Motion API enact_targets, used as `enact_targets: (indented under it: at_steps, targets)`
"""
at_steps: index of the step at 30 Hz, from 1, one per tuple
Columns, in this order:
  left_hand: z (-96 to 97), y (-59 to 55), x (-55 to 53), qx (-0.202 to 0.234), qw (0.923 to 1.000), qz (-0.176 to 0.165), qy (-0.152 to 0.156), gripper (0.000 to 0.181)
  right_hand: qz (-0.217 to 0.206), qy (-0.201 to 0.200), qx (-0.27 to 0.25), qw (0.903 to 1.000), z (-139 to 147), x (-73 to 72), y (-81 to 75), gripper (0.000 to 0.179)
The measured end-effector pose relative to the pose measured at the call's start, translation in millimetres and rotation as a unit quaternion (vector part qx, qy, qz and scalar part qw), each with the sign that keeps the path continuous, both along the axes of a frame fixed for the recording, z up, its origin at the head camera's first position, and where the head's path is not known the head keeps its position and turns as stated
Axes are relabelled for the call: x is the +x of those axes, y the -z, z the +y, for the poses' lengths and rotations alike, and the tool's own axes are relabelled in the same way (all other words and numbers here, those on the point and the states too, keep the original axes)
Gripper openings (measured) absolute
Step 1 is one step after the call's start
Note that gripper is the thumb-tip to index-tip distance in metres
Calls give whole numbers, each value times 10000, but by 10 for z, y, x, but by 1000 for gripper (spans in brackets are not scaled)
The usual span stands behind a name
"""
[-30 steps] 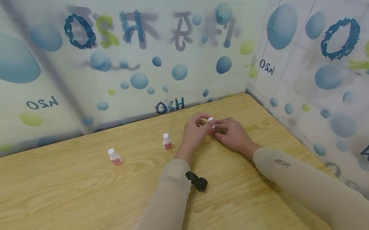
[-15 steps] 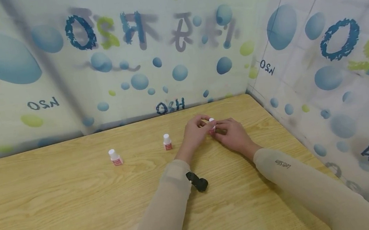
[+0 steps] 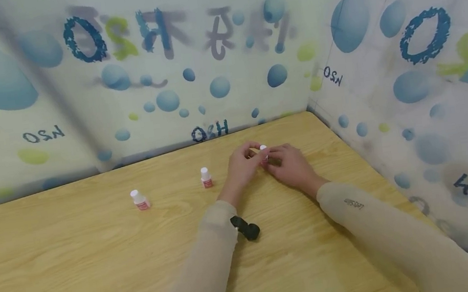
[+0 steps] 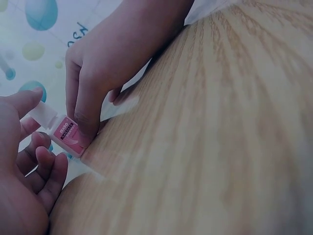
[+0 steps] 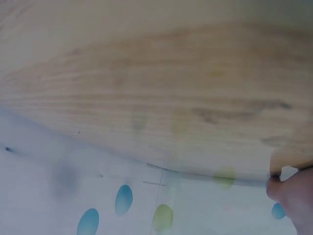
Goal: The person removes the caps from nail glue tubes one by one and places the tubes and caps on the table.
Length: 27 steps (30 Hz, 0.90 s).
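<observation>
Both hands meet at a small white bottle [image 4: 68, 135] with a pink label, near the far right of the wooden table [image 3: 98, 262]. My left hand [image 3: 241, 169] pinches its white cap [image 4: 43, 114] between thumb and forefinger, the other fingers curled below. Lower down, my right hand [image 3: 292, 165] grips the bottle's body with its fingertips, right at the tabletop. In the head view the fingers cover most of this bottle. Only part of a hand [image 5: 298, 196] shows at the right edge of the right wrist view.
Two similar capped bottles stand to the left: a nearer one [image 3: 206, 178] and a farther one [image 3: 140, 200]. A black device [image 3: 247, 229] sits at the left wrist. Walls with printed bubbles [image 3: 220, 87] border the table at the back and right.
The head view has shifted slightly, so the whole scene sits a little farther left and the far table edge higher. Both hands stay at the same bottle, with little visible finger movement.
</observation>
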<state>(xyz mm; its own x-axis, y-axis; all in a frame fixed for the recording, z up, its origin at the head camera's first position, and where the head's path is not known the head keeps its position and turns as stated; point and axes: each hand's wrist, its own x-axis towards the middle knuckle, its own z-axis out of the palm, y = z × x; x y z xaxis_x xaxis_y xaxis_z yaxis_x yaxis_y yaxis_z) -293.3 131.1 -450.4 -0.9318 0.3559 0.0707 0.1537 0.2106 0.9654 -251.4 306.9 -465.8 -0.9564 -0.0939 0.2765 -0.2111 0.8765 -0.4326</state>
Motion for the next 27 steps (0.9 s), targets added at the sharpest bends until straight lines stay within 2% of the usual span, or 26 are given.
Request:
enact_targets:
  at_steps: [4,11,14,22,27]
  targets:
    - [-66,1,-12,-23,10000,44,-6,27,-47,-28,-59,10000,-52,-13,6,42]
    - [-35,7,-16,115,9999,-54,20,28,-54,-18,-36,10000,-26,28,-33,39]
    - [-39,4,-6,220,9997,-20,86,28,-9,-10,-21,10000,-30,37,-32,39]
    - [-61,-5,1,157,9995,-10,276,34,73,-51,60,9999,-46,39,-23,38]
    - [-72,-28,8,182,9996,79,183,31,65,-11,13,10000,-50,34,-31,39]
